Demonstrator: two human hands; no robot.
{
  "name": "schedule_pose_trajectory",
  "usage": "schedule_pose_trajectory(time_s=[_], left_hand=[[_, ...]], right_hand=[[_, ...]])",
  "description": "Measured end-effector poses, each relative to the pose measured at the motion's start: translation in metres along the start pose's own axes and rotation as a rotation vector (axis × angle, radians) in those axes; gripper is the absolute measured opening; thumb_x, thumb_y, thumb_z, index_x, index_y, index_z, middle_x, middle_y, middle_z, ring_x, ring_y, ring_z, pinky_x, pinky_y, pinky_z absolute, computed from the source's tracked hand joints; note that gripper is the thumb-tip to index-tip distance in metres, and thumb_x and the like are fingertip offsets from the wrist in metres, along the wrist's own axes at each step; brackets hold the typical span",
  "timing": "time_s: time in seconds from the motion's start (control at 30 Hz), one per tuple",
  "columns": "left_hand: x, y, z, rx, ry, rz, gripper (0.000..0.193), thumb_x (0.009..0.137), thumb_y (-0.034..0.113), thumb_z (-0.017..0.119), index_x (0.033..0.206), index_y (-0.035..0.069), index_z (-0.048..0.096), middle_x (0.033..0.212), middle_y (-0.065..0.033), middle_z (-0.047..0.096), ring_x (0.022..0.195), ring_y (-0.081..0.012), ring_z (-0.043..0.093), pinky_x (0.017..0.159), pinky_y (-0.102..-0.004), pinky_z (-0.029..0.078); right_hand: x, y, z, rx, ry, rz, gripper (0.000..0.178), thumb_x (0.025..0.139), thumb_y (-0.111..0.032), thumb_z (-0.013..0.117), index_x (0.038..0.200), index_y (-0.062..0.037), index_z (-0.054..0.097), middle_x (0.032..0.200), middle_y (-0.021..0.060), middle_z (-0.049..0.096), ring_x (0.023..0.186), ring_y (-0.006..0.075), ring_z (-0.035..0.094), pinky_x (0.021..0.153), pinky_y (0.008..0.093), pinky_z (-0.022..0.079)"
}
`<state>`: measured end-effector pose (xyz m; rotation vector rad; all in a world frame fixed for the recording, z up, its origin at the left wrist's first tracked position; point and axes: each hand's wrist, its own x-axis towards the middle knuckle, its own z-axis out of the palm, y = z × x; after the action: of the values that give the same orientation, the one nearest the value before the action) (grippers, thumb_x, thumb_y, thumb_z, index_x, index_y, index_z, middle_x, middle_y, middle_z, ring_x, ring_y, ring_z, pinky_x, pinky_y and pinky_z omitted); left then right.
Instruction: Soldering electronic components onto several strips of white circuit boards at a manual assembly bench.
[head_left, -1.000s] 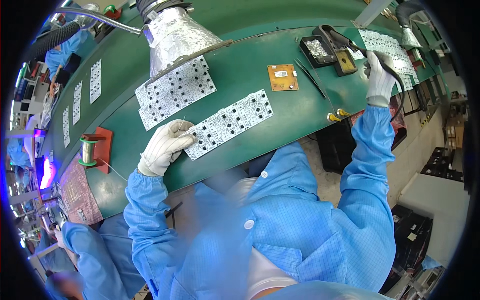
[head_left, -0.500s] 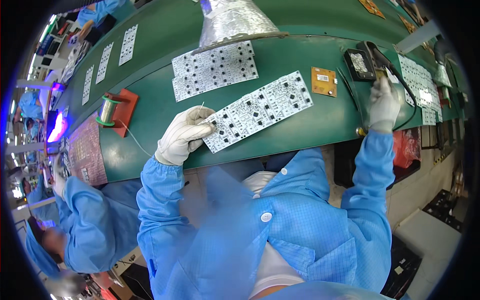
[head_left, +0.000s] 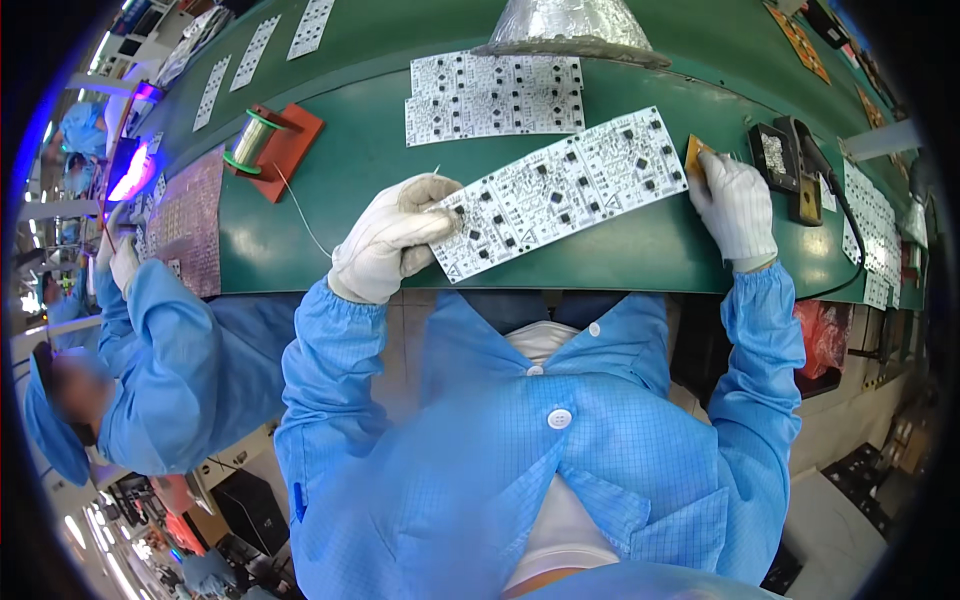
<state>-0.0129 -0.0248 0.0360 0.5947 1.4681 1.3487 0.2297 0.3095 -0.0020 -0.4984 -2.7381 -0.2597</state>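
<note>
My left hand [head_left: 393, 240], in a white glove, pinches the left end of a long white circuit board [head_left: 560, 195] dotted with black components. The board is raised and tilted, its right end higher. A thin wire tip [head_left: 437, 169] sticks up by the left fingers. My gloved right hand [head_left: 733, 205] is at the right end of the board, over a small orange circuit board [head_left: 697, 150] that it partly covers. Its fingers are curled together, and what lies under them is hidden.
A solder spool [head_left: 255, 140] on a red stand is at left. More white boards [head_left: 495, 97] lie behind, below a foil-covered hood [head_left: 572, 28]. At right are a soldering iron stand [head_left: 806, 205], a small black box [head_left: 773, 155] and boards [head_left: 873, 230]. A co-worker [head_left: 190, 360] sits at left.
My right hand has moved left from the soldering iron stand to the orange board, covering the tweezers' former place. My left hand keeps hold of the white board. The whole view has shifted.
</note>
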Motion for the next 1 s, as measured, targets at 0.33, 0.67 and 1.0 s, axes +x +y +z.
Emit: schedule_pose_trajectory(time_s=[0.33,0.67,1.0], left_hand=[[0.007,-0.014,0.018,0.285,-0.036,0.381,0.038,0.099,0.03,0.051,0.104,-0.007,0.054,0.051,0.002,0.042,0.04,-0.0048,0.033,0.038,-0.0221,0.023],[-0.001,0.001,0.057,-0.083,-0.055,0.037,0.04,0.097,0.035,0.054,0.103,-0.005,0.054,0.053,0.0034,0.041,0.04,-0.0036,0.033,0.038,-0.0223,0.023],[0.009,-0.025,0.034,0.483,-0.247,0.641,0.054,0.075,-0.009,0.06,0.127,0.002,0.049,0.103,-0.0254,0.057,0.079,-0.0344,0.056,0.071,-0.0401,0.047]], right_hand=[[-0.048,-0.1,-0.042,1.088,0.598,0.1,0.03,0.09,0.01,0.038,0.117,0.0113,0.051,0.103,0.028,0.064,0.088,0.0356,0.068,0.079,0.0444,0.059],[-0.028,-0.15,-0.057,0.713,0.297,-0.426,0.02,0.077,-0.002,0.066,0.095,-0.002,0.058,0.089,0.0125,0.068,0.069,0.0259,0.065,0.063,0.0358,0.051],[-0.039,-0.113,-0.05,0.887,0.28,-0.337,0.023,0.091,0.006,0.049,0.113,0.0037,0.055,0.089,0.0222,0.068,0.072,0.0254,0.068,0.064,0.0309,0.054]])
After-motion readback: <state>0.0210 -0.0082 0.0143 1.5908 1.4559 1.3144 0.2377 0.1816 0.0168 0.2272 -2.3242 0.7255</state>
